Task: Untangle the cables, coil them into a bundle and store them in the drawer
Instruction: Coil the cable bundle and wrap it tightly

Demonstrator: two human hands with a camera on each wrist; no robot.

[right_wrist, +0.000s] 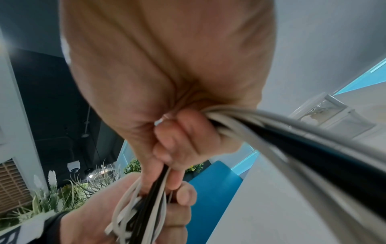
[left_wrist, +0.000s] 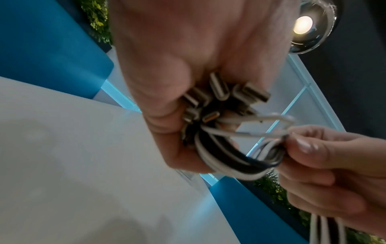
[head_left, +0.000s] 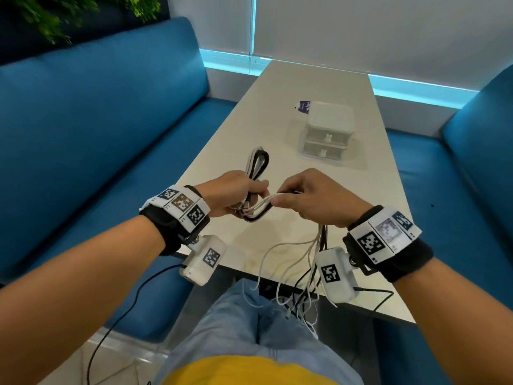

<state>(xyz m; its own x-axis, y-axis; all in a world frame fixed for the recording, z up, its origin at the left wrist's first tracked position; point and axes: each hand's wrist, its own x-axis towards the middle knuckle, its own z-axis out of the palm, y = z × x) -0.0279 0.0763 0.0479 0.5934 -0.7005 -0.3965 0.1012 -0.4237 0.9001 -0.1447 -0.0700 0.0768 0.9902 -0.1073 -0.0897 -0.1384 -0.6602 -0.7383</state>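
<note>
Several white and black cables (head_left: 256, 162) are gathered into one bundle above the near end of the white table (head_left: 319, 87). My left hand (head_left: 236, 194) grips the folded loops, with the plug ends (left_wrist: 219, 92) bunched in its fist. My right hand (head_left: 302, 195) pinches the same strands (right_wrist: 240, 120) just to the right and holds them taut. The loose cable tails (head_left: 294, 262) hang from my right hand over the table edge onto my lap. A small white two-drawer box (head_left: 329, 132) stands farther back on the table, both drawers closed.
Blue sofas (head_left: 97, 129) flank the table on both sides. A purple-and-white packet (head_left: 302, 106) lies behind the drawer box. Thin black leads (head_left: 122, 307) run from the wrist cameras down past my knees.
</note>
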